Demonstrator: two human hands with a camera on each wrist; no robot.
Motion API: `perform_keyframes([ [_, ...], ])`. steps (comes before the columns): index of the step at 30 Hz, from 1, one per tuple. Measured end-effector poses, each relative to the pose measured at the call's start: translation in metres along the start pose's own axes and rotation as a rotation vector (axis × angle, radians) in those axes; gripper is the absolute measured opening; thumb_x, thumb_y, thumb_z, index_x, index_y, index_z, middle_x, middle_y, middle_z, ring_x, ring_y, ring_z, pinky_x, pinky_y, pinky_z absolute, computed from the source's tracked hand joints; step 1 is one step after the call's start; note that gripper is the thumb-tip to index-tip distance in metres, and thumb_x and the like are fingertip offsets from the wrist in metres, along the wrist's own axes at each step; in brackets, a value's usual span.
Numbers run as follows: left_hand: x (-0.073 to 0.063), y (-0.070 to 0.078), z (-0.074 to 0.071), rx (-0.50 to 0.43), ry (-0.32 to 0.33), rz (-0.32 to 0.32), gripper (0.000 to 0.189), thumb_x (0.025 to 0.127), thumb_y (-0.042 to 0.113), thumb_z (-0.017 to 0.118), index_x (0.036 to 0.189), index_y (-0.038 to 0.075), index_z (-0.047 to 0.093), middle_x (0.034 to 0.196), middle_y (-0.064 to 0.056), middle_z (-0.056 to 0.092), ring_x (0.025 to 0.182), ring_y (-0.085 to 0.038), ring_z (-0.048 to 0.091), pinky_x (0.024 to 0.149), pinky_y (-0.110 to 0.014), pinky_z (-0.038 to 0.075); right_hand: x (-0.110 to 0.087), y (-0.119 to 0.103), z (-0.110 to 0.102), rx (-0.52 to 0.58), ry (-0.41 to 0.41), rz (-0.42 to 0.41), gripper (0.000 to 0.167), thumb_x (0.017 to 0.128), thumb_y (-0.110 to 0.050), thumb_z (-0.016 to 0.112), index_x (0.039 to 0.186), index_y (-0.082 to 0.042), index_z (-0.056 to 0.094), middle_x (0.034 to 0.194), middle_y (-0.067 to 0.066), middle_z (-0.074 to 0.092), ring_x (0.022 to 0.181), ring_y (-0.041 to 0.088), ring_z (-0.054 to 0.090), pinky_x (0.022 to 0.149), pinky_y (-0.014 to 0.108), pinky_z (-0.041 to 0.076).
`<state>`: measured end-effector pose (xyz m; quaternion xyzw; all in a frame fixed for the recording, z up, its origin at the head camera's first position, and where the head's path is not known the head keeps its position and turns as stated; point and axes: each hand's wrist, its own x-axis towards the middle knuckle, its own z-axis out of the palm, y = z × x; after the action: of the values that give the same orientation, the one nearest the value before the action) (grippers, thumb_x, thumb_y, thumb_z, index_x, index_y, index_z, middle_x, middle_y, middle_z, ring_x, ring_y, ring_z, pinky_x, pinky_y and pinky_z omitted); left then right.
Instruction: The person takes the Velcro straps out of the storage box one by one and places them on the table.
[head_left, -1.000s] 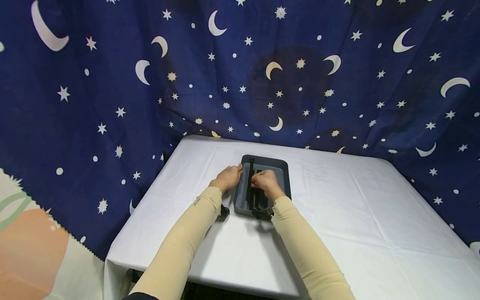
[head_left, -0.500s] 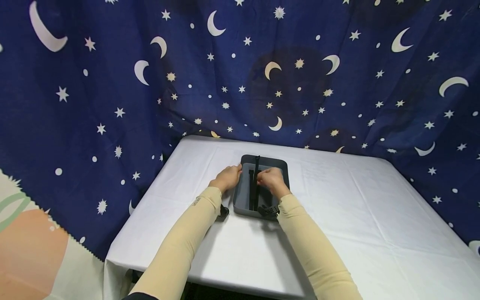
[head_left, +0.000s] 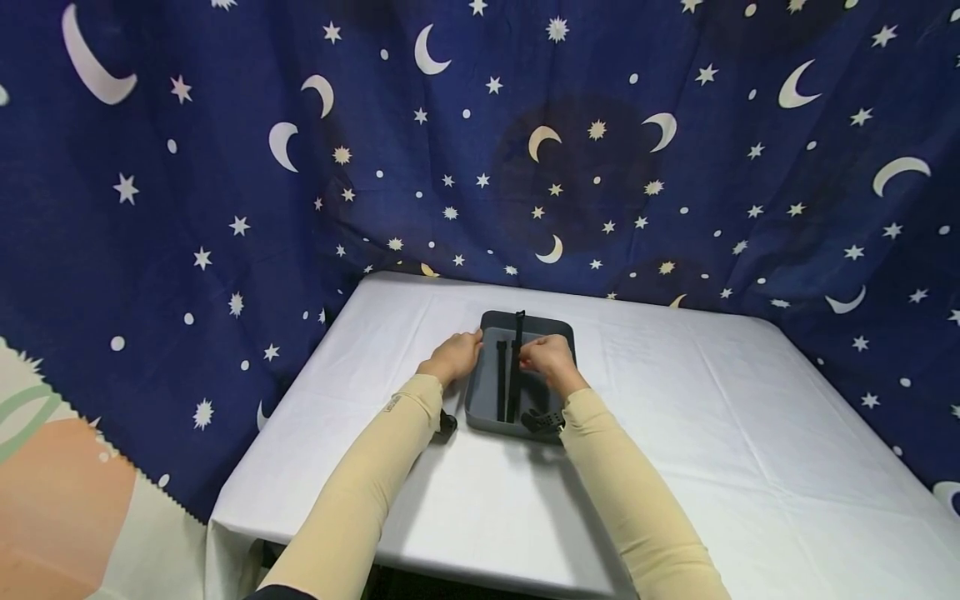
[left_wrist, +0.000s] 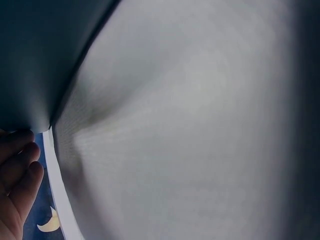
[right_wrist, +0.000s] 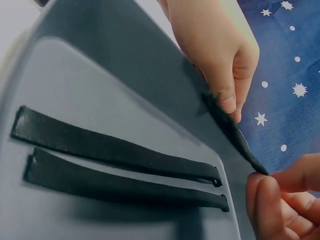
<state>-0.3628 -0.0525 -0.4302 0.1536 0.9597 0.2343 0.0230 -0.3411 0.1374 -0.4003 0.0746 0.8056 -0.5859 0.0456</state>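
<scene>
A grey rectangular tray [head_left: 489, 396] lies on the white table. My left hand [head_left: 456, 354] holds its left wall, thumb over the rim; the left wrist view has those fingers [left_wrist: 25, 175] against the outside. Over the tray, my right hand [head_left: 551, 363] pinches a thin black strap [right_wrist: 230, 127] between thumb and fingertips. That strap runs from the pinch up toward the left thumb in the right wrist view. Two more black straps lie side by side on the tray floor, an upper strap [right_wrist: 115, 150] and a lower strap [right_wrist: 125, 187].
The white cloth-covered table [head_left: 712, 417] extends right of the tray. A dark blue curtain [head_left: 480, 150] with moons and stars hangs behind it. Black wrist gear [head_left: 542, 421] on the right arm overlaps the tray's near end.
My right hand has shifted right across the tray with the strap, and a strap lying on the left of the tray floor now shows. My left hand has stayed at the rim.
</scene>
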Motion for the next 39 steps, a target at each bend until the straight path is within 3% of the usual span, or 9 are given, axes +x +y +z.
perform_keyframes([
  [7,0.001,0.000,0.001,-0.004,0.000,-0.001,0.047,0.110,0.022,0.038,0.154,0.008,0.040,0.150,-0.017,0.051,0.136,-0.032,0.053,0.113,-0.045,0.046,0.002,0.002,-0.004,0.030,0.009,-0.018,0.032,0.085,0.012,0.057,0.115,0.020,0.065,0.080,0.005,0.065,0.055,0.003,0.060,0.058,0.015,0.056],
  [17,0.000,0.000,-0.001,-0.018,-0.004,0.002,0.048,0.110,0.022,0.039,0.155,0.008,0.037,0.152,-0.016,0.048,0.138,-0.032,0.051,0.114,-0.045,0.045,0.001,0.001,-0.009,0.017,0.018,-0.024,0.028,0.085,0.011,0.057,0.110,0.018,0.068,0.076,0.002,0.064,0.057,0.003,0.060,0.066,0.020,0.060],
  [25,0.002,0.000,0.001,0.002,-0.008,0.008,0.047,0.110,0.021,0.038,0.155,0.008,0.037,0.151,-0.017,0.050,0.137,-0.031,0.052,0.114,-0.044,0.045,0.003,0.003,-0.012,0.034,0.025,-0.025,0.030,0.086,0.011,0.057,0.113,0.018,0.067,0.091,0.011,0.067,0.056,0.003,0.059,0.059,0.015,0.056],
  [33,0.000,0.001,0.000,0.010,-0.001,-0.001,0.047,0.110,0.022,0.038,0.155,0.008,0.039,0.150,-0.017,0.051,0.135,-0.031,0.054,0.113,-0.044,0.046,0.003,0.005,-0.018,0.005,0.036,-0.009,0.030,0.088,0.007,0.059,0.115,0.014,0.068,0.087,0.005,0.065,0.060,0.004,0.062,0.068,0.021,0.060],
  [39,-0.001,0.003,-0.002,0.006,0.001,-0.013,0.047,0.110,0.022,0.037,0.155,0.007,0.038,0.151,-0.015,0.050,0.137,-0.030,0.052,0.114,-0.042,0.044,0.004,0.007,-0.021,0.003,0.032,-0.008,0.028,0.089,0.006,0.059,0.114,0.014,0.068,0.092,0.008,0.066,0.062,0.004,0.064,0.069,0.021,0.059],
])
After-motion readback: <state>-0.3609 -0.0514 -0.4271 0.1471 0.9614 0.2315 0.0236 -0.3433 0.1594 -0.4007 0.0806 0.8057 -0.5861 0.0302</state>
